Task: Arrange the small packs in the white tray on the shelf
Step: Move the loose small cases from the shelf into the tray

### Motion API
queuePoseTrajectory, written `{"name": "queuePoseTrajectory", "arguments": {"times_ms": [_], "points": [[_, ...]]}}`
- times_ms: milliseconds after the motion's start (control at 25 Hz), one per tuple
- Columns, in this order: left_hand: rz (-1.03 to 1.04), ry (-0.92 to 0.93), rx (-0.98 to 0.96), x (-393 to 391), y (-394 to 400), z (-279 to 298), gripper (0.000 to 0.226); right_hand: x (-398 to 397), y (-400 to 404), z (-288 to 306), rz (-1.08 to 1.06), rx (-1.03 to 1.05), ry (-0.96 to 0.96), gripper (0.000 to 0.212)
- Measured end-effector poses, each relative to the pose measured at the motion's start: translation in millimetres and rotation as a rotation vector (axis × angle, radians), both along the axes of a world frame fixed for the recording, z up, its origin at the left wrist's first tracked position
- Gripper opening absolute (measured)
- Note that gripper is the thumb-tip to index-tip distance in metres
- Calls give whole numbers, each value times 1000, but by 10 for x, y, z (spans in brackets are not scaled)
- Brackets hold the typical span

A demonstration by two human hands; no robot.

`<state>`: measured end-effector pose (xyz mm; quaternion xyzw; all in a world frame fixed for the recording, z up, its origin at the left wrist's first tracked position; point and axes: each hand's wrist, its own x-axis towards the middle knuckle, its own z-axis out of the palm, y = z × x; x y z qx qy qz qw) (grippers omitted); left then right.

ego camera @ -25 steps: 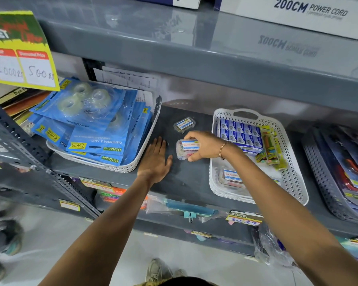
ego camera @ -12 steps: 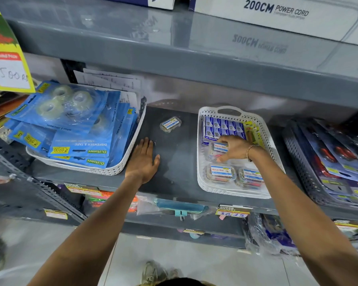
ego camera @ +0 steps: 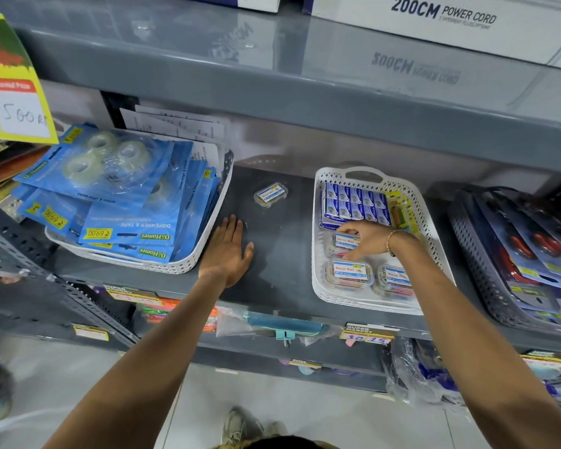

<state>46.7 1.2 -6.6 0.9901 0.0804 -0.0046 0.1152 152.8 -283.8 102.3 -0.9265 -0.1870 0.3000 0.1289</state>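
A white perforated tray (ego camera: 318, 234) stands on the grey shelf (ego camera: 282, 254). Inside it, my right hand (ego camera: 368, 238) grips a small clear pack (ego camera: 345, 243) with a white and blue label, low in the tray's middle. Two more small packs (ego camera: 348, 273) (ego camera: 395, 280) lie at the tray's front. Blue boxes (ego camera: 353, 204) fill its back. One small pack (ego camera: 270, 195) lies loose on the shelf, left of the tray. My left hand (ego camera: 227, 254) rests flat on the shelf, fingers apart, holding nothing.
A white basket (ego camera: 188, 259) of blue tape packs sits at the left. A dark basket (ego camera: 480, 270) of carded goods sits at the right. The shelf above (ego camera: 272, 69) overhangs closely and carries a power cord box (ego camera: 444, 24). A yellow price sign (ego camera: 12, 92) hangs at the far left.
My right hand carried a small pack from the open shelf into the white tray and set it down behind the two front packs. My left hand stayed flat on the shelf.
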Motion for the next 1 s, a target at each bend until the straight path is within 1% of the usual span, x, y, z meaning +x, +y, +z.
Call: {"name": "queuePoseTrajectory", "arguments": {"times_ms": [80,120,240,320,400,480,560,600,640,720,800,880,1000], "points": [[-4,0,-19,1,5,9,66,34,-42,180,-24,33,94,71],[-6,-6,-29,-4,8,12,66,58,-55,292,-26,48,119,71],[-12,-23,-43,-26,8,24,66,125,20,573,-45,166,94,61],[-12,-25,-40,-35,-7,34,66,190,224,590,-96,305,-34,49],[-6,-25,-32,-35,-13,52,66,266,543,485,-111,413,-192,35],[2,-24,2,-26,-19,64,66,349,889,269,-55,431,-331,27],[16,-21,30,-12,-32,60,67,403,1229,41,6,346,-448,27],[18,-13,34,-1,-36,60,68,421,1371,-61,35,296,-492,31],[19,-4,40,9,-47,57,69,424,1492,-154,71,247,-514,38],[26,6,71,18,-52,46,70,437,1670,-301,159,118,-509,60],[24,19,86,23,-40,51,70,464,1748,-359,176,-2,-488,74],[24,25,92,22,-38,48,70,496,1751,-366,162,-65,-493,75],[19,26,91,25,-42,57,70,510,1704,-360,180,-144,-518,61]]}}
